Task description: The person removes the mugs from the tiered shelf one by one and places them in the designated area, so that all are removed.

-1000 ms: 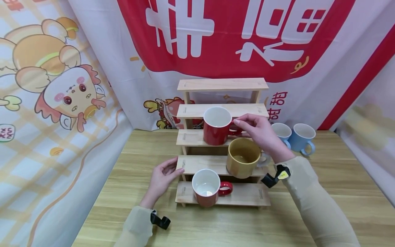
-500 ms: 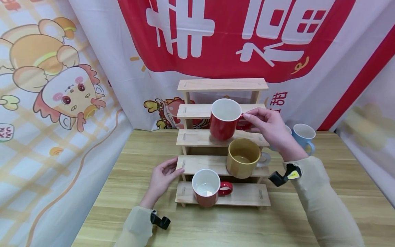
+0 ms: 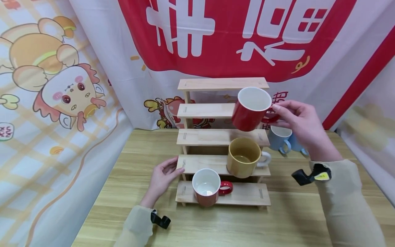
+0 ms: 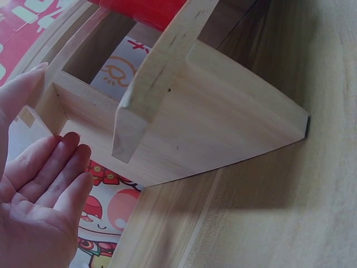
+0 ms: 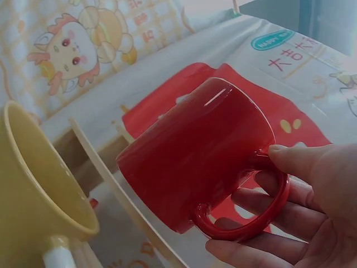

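Observation:
In the head view my right hand (image 3: 303, 125) pinches the handle of a red mug (image 3: 249, 111) with a white inside. The mug is held tilted in the air over the rack's right side; the right wrist view shows thumb and fingers around the handle (image 5: 268, 215). My left hand (image 3: 162, 180) holds the left end of a stepped wooden rack (image 3: 197, 164), its thumb on the second step from the bottom. A yellow mug (image 3: 242, 163) with a white handle stands on that step. Below it, on the lowest step, is a red mug with a white inside (image 3: 207, 192).
Two light blue mugs stand on the table right of the rack; the nearer blue mug (image 3: 279, 137) partly shows, the other is mostly behind my right hand. A printed cloth (image 3: 222, 41) hangs behind the rack, and another patterned cloth (image 3: 55, 103) lines the left side.
The right hand has lifted the red mug off the middle step, moving it up and to the right, and it now tilts. The left hand stays in place.

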Available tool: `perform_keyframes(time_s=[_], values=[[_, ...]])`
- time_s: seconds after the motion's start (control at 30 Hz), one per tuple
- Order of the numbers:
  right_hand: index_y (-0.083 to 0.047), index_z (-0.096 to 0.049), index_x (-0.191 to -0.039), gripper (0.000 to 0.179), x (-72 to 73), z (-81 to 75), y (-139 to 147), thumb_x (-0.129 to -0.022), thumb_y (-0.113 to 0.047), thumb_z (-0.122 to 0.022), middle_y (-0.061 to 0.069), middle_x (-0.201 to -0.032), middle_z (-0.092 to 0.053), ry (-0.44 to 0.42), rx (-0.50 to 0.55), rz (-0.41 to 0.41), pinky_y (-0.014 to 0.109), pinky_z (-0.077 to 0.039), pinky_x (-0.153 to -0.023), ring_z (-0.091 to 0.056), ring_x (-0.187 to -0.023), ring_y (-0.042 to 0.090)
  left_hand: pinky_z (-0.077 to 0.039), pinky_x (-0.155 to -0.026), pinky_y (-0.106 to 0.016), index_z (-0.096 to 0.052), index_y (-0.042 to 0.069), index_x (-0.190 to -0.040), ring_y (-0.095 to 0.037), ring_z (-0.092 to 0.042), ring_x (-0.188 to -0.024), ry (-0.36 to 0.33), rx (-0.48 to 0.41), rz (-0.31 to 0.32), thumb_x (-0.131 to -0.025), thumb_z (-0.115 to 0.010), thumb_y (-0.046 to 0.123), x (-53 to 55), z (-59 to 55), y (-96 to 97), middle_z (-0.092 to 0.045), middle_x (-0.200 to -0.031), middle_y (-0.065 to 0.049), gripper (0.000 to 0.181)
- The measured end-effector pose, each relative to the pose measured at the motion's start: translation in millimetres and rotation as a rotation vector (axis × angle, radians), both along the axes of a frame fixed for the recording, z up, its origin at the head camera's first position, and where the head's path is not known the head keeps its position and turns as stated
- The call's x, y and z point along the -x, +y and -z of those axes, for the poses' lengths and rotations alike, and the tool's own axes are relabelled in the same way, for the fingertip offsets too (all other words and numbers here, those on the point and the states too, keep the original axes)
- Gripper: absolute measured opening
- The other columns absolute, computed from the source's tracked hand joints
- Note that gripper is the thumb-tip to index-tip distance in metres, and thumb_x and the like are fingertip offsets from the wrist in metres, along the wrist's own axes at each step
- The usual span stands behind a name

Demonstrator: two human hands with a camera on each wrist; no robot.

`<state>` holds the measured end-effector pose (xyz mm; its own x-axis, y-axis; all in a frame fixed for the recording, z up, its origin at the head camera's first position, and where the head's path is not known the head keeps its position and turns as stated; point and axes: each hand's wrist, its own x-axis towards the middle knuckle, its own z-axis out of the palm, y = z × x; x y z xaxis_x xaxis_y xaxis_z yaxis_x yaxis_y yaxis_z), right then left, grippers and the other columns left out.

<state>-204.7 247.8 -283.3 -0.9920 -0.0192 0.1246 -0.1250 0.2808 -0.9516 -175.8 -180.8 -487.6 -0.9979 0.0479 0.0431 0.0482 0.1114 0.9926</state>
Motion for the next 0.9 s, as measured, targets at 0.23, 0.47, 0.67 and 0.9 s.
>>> perform_keyframes(time_s=[0.23,0.47,0.67,0.9], values=[[-0.012,-0.064,-0.134,0.054,-9.5,-1.6,33.2,-0.094,-0.049,-0.067,0.000,-0.120,-0.067,-0.005,-0.051,0.092,0.020,-0.059,-0.079,-0.072,-0.095,0.008,-0.048,-0.106,-0.030,-0.062,0.002,-0.134,-0.030,-0.057,-0.128,-0.003,0.006,-0.002,-0.082,-0.088,0.024,-1.1,-0.5,-0.5,-0.059,-0.139,-0.017,0.063],[-0.008,-0.071,-0.123,0.037,-18.3,1.9,70.4,-0.094,-0.031,-0.074,-0.003,-0.108,-0.072,0.057,0.180,0.112,0.021,-0.060,-0.071,-0.074,-0.085,0.009,-0.048,-0.105,-0.028,-0.062,0.002,-0.134,-0.029,-0.057,-0.128,-0.005,0.010,-0.004,-0.082,-0.088,0.025,-2.4,-1.6,0.4,-0.060,-0.138,-0.017,0.062],[-0.013,-0.067,-0.129,0.045,-27.5,6.6,99.5,-0.093,-0.039,-0.071,-0.006,-0.112,-0.066,0.042,0.104,0.254,0.013,-0.058,-0.068,-0.071,-0.084,0.001,-0.049,-0.105,-0.030,-0.062,0.003,-0.134,-0.029,-0.057,-0.128,-0.005,0.002,-0.008,-0.081,-0.089,0.025,-1.8,-2.2,0.4,-0.060,-0.138,-0.017,0.064],[-0.011,-0.069,-0.125,0.035,-33.8,17.8,131.4,-0.096,-0.032,-0.069,-0.009,-0.108,-0.069,0.100,0.266,0.272,0.014,-0.058,-0.065,-0.071,-0.083,0.000,-0.050,-0.104,-0.030,-0.063,0.003,-0.134,-0.029,-0.058,-0.127,0.003,-0.013,-0.008,-0.080,-0.089,0.023,-1.7,-3.3,1.8,-0.061,-0.137,-0.017,0.063]])
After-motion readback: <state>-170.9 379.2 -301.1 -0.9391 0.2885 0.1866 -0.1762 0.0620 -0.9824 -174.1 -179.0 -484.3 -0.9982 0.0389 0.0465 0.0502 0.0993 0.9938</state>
